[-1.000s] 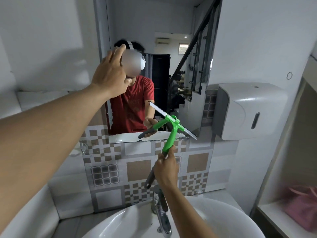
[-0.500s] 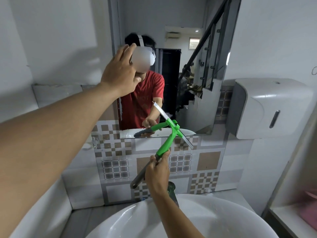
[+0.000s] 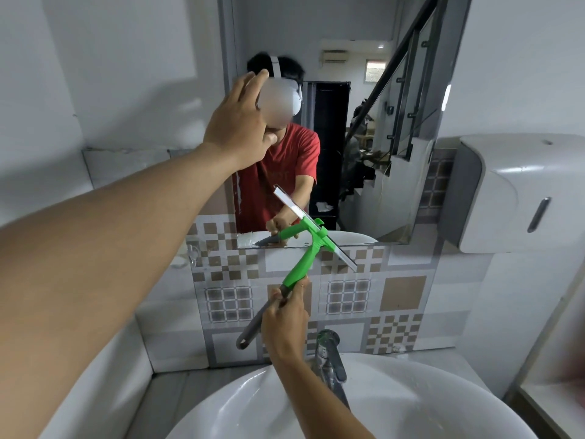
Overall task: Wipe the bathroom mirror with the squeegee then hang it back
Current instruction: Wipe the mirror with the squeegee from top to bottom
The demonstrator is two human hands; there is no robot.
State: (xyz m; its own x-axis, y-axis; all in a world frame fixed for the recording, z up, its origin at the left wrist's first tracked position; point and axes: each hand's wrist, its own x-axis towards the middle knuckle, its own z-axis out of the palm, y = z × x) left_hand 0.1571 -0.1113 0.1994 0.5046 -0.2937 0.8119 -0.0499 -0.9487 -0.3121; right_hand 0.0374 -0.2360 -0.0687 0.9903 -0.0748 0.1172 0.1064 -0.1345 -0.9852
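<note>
The green squeegee (image 3: 306, 255) with a grey grip end and a silver blade leans against the lower edge of the wall mirror (image 3: 364, 128). Its blade slants across the mirror's bottom rim, from upper left to lower right. My right hand (image 3: 285, 321) is shut on the handle where green meets grey. My left hand (image 3: 240, 122) is raised with fingers spread and rests flat on the mirror's left part, holding nothing. The mirror reflects a person in a red shirt.
A white basin (image 3: 443, 403) with a chrome tap (image 3: 329, 359) sits right below my right arm. A white paper dispenser (image 3: 519, 191) hangs on the wall right of the mirror. Patterned tiles (image 3: 402, 293) cover the wall under the mirror. A shelf edge (image 3: 550, 403) stands at far right.
The squeegee blade has slid a little down and left along the mirror's bottom edge, and my right hand dropped with it. The view has shifted rightward and up; my left hand stays on the mirror.
</note>
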